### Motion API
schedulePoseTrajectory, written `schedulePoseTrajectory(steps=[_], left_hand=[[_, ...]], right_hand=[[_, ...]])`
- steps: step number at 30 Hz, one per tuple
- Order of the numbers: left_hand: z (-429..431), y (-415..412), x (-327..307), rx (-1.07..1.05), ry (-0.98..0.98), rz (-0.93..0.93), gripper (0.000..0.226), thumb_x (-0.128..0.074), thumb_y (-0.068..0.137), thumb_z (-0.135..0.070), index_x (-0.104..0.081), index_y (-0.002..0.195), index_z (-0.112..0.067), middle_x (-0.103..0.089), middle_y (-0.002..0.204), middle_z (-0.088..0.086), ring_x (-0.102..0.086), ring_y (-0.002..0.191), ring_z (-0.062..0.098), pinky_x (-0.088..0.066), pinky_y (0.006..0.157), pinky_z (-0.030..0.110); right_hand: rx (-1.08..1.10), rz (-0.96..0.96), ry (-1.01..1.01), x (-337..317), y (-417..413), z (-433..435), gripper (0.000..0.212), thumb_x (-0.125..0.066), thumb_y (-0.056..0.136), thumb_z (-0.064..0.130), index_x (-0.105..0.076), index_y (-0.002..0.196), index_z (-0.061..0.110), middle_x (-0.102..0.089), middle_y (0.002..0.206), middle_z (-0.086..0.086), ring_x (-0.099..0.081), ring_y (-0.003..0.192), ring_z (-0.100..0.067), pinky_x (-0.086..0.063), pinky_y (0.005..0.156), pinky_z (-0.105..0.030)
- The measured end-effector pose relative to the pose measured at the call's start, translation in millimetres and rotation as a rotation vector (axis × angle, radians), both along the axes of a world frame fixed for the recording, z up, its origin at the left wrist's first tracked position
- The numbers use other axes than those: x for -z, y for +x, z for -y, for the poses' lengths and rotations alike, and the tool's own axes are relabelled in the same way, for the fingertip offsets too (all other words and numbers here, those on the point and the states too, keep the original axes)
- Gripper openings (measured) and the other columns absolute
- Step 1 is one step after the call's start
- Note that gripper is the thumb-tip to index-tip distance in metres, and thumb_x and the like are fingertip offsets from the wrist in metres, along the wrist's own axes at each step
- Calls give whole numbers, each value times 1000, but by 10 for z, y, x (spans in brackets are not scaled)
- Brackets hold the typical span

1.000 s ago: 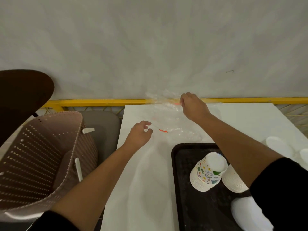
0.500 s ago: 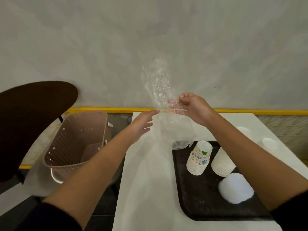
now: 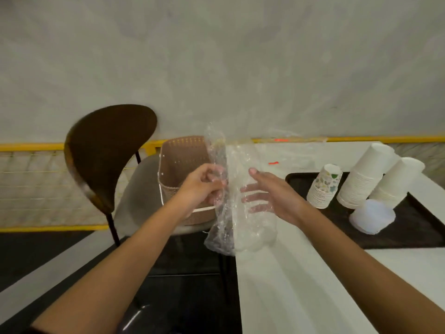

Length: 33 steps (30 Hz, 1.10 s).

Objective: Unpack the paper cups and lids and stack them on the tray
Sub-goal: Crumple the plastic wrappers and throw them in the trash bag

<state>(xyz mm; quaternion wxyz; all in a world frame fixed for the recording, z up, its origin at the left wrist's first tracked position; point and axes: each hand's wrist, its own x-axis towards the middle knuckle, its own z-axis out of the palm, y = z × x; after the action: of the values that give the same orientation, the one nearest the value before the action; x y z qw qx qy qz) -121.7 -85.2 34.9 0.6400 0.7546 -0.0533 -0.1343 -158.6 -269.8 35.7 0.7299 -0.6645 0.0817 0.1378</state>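
The paper cups are sitting upside down in three stacks on the black tray (image 3: 409,233) at the right of the white worktop (image 3: 301,273): a patterned cup stack (image 3: 325,186) is standing at the tray's far left, and two taller white cup stacks (image 3: 363,174) (image 3: 395,182) are leaning side by side just to its right. A low pile of translucent white lids (image 3: 372,216) is lying on the tray just in front of the white stacks, touching or nearly touching them. Over the worktop's left edge the person is holding up a crumpled clear plastic wrapper (image 3: 224,222), which is hanging partly past the edge. The left hand (image 3: 202,186) is making the grip, with its fingers curling round the wrapper's upper part. The right hand (image 3: 272,196) is spreading wide, fingers straight and showing through the film; whether they are touching it I cannot tell. A second clear plastic sheet (image 3: 289,150) with small red marks is lying flat at the far side of the worktop. Left of the worktop, a brown perforated basket (image 3: 183,160) is resting on the grey seat of a dark-backed chair (image 3: 106,150), just behind the left hand. A yellow rail (image 3: 29,147) is running along the foot of the pale wall behind everything.
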Motion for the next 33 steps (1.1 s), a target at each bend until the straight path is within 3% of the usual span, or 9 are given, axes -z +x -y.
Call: schedulePoseTrajectory(steps=[4,10,14,17,20,24,27,30,33], left_hand=[[-647,-249,184,11,-22,-41,22,-62,84,0,-63,97,-17,-48,74,2,-54,47,1,-44,46,12],[-1232,-542,336,-38,-281,-350,21,-57,85,2,-63,98,-13,-62,93,8,-68,62,6,-54,54,18],[-1519,-659,487,195,-456,-686,71,-65,71,-45,-47,131,-10,-55,128,26,-55,115,40,-53,88,49],[-1481,-744,565,301,-487,-881,86,-40,74,-75,-43,133,-13,-48,134,30,-47,121,50,-50,86,57],[-1282,-835,534,409,-310,-806,71,-57,75,-62,-47,130,-18,-61,123,19,-60,111,37,-54,82,47],[-1029,-867,453,282,-23,-634,10,-57,88,-16,-62,96,-16,-73,83,-7,-70,71,4,-54,60,18],[-960,-803,552,209,44,-515,27,-64,84,-16,-61,110,-11,-64,90,-11,-60,86,2,-44,78,18],[-867,-758,694,109,36,-404,55,-75,72,-12,-53,123,-11,-67,108,3,-64,98,15,-49,88,30],[-700,-770,801,71,76,-274,31,-72,75,-6,-62,104,-13,-68,103,8,-66,87,15,-54,74,23]], right_hand=[[46,41,20,187,-255,-492,23,-56,89,3,-53,111,10,-67,76,-10,-63,55,-19,-52,46,-26],[43,16,175,424,-539,-820,21,-49,89,-6,-64,93,8,-72,72,-7,-67,55,-12,-53,46,-19],[66,99,78,445,-646,-940,23,-48,89,-8,-65,78,1,-67,70,-14,-67,54,-14,-53,50,-19],[34,214,-109,434,-690,-978,27,-48,87,-13,-69,77,2,-67,80,-15,-67,57,-13,-54,53,-20],[9,238,-205,405,-709,-965,23,-48,87,-12,-69,91,-3,-66,83,-8,-66,62,-7,-54,55,-17],[81,62,-30,468,-695,-835,28,-51,92,4,-56,117,15,-66,91,-8,-67,69,-13,-58,63,-28],[17,-231,285,551,-754,-696,31,-45,96,30,-50,123,15,-65,101,-14,-68,83,-25,-58,69,-37],[-91,-325,391,656,-859,-625,56,-43,87,57,-49,124,15,-63,113,-19,-68,90,-30,-57,75,-44],[-145,-340,312,687,-902,-615,65,-46,78,65,-50,122,18,-60,120,-19,-67,98,-32,-55,84,-47]])
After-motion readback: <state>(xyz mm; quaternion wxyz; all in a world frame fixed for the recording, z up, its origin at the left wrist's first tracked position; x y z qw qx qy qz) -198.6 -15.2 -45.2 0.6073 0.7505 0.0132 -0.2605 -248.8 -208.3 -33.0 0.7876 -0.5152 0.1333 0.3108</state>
